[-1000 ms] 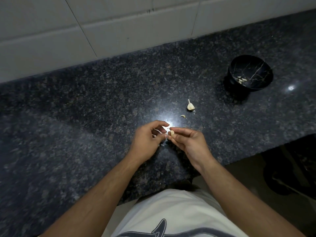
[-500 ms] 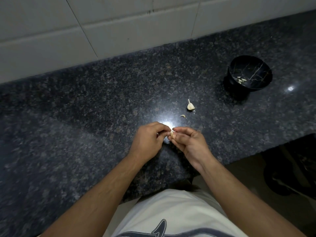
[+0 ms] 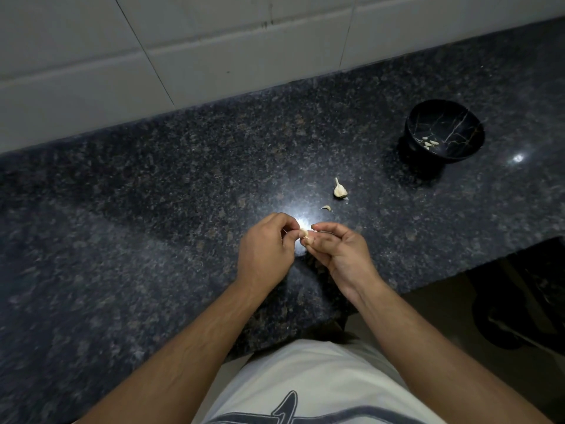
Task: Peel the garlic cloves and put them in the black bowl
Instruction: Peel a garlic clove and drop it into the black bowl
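Note:
A small pale garlic clove (image 3: 305,235) sits between the fingertips of both hands, just above the dark granite counter (image 3: 153,209). My left hand (image 3: 267,249) pinches it from the left with curled fingers. My right hand (image 3: 339,252) pinches it from the right, thumb on top. A piece of garlic bulb with a stem (image 3: 339,189) lies on the counter beyond my hands, and a scrap of peel or small clove (image 3: 326,208) lies just before it. The black bowl (image 3: 444,133) stands at the far right with several peeled cloves (image 3: 430,143) inside.
A white tiled wall (image 3: 214,41) runs along the back of the counter. The counter's front edge steps back at the right, over a dark floor area (image 3: 504,316). Bright light glares on the granite just beyond my hands.
My hands have closed together on the clove; the left fingers have curled tighter around it. The bowl and the garlic on the counter have not moved.

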